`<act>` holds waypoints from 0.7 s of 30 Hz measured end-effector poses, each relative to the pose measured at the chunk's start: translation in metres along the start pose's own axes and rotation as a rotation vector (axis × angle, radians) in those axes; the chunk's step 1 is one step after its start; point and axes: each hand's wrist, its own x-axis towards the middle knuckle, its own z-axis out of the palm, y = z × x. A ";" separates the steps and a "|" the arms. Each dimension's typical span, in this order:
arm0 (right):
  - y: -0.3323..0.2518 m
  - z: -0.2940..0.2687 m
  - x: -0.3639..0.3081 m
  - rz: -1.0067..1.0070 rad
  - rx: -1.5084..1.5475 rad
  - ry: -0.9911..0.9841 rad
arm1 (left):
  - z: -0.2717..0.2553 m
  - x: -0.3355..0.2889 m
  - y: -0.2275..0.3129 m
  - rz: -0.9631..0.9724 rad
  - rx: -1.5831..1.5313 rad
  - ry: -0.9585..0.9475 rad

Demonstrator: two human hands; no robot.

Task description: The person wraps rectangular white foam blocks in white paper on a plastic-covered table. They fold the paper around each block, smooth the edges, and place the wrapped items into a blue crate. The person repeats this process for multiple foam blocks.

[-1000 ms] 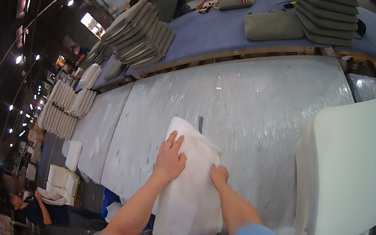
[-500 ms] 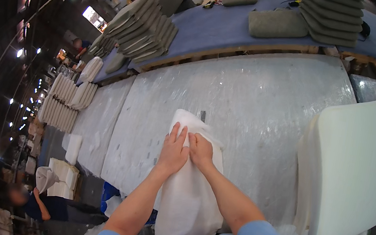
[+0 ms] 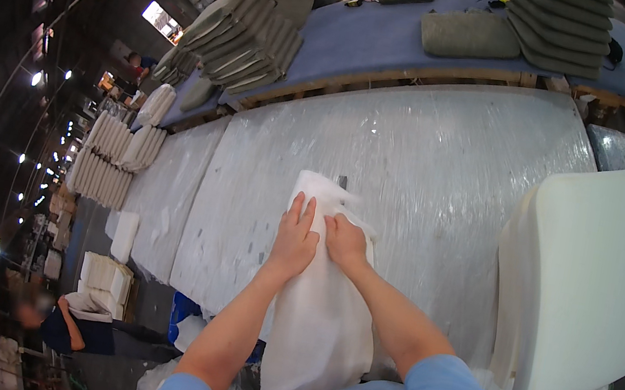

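A long white fabric piece [image 3: 319, 328] runs from my body up onto the plastic-wrapped table, its far end narrow and loosely folded. What is inside it, if anything, is hidden. My left hand [image 3: 293, 245] lies on its left side near the far end, fingers stretched forward along the cloth. Close beside it, my right hand [image 3: 346, 243] has its fingers curled and closed on the cloth's right edge, thumb toward the left hand. White curved foam pads [image 3: 596, 276] stand stacked at the right end of the table.
Clear plastic film covers the grey table [image 3: 448, 176]. Beyond it, a blue-topped table [image 3: 388, 38] carries stacks of grey-green cushions [image 3: 559, 30]. Co-workers stand at the far side. At lower left, another person in dark clothing [image 3: 78, 333] holds a pale piece.
Both hands have shifted slightly within the same area of the cloth. The co-worker at lower left has lowered the pale piece, and one at the far side has leaned over the cushions.
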 end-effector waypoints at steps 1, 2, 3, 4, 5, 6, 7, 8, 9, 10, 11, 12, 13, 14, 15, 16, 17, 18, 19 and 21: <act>0.009 -0.004 0.000 0.052 -0.033 -0.008 | -0.001 0.001 -0.001 0.001 -0.003 -0.002; 0.017 -0.007 0.000 0.104 -0.065 -0.012 | -0.002 0.003 -0.001 0.005 -0.006 -0.005; 0.017 -0.007 -0.006 0.139 0.091 -0.017 | -0.003 0.002 -0.004 0.004 -0.006 0.019; 0.005 -0.005 -0.014 0.120 0.158 -0.014 | -0.003 -0.002 -0.010 -0.012 -0.008 0.040; -0.013 0.001 -0.028 0.109 0.224 -0.029 | 0.000 -0.014 -0.020 -0.046 -0.010 0.057; -0.025 0.004 -0.038 0.101 0.291 -0.029 | 0.001 -0.020 -0.022 -0.064 -0.008 0.068; -0.024 0.005 -0.039 0.058 0.240 -0.022 | 0.002 -0.015 -0.017 -0.055 -0.007 0.075; -0.024 0.007 -0.039 0.015 0.190 -0.018 | 0.002 -0.013 -0.012 -0.048 -0.005 0.082; -0.019 0.009 -0.040 -0.025 0.137 -0.009 | 0.005 -0.013 -0.009 -0.058 -0.014 0.070; -0.008 0.006 -0.033 0.008 0.105 0.000 | 0.003 -0.005 -0.003 -0.046 -0.019 0.073; 0.008 -0.004 -0.026 0.043 0.074 0.011 | 0.001 0.001 0.005 -0.032 -0.024 0.076; 0.021 -0.013 -0.021 0.083 0.044 0.021 | 0.001 0.006 0.010 -0.017 -0.019 0.074; 0.014 -0.014 -0.034 0.050 0.123 -0.020 | 0.000 -0.003 0.002 -0.056 -0.008 0.080; 0.004 -0.013 -0.048 0.063 0.177 -0.053 | 0.000 -0.011 -0.006 -0.092 0.002 0.085; -0.019 -0.017 -0.069 0.083 0.224 -0.089 | 0.001 -0.020 -0.011 -0.113 -0.021 0.095; -0.034 -0.019 -0.084 0.101 0.273 -0.104 | -0.001 -0.020 -0.010 -0.113 -0.042 0.104; -0.034 -0.014 -0.094 0.011 0.257 -0.051 | -0.001 -0.015 -0.005 -0.094 -0.065 0.110; -0.029 -0.004 -0.102 -0.080 0.240 0.002 | 0.001 -0.011 -0.001 -0.099 -0.033 0.101; -0.026 0.002 -0.106 -0.175 0.223 0.050 | 0.003 -0.007 0.000 -0.108 -0.001 0.095; -0.015 0.004 -0.097 -0.111 0.116 -0.003 | 0.002 -0.007 -0.005 -0.122 -0.097 0.119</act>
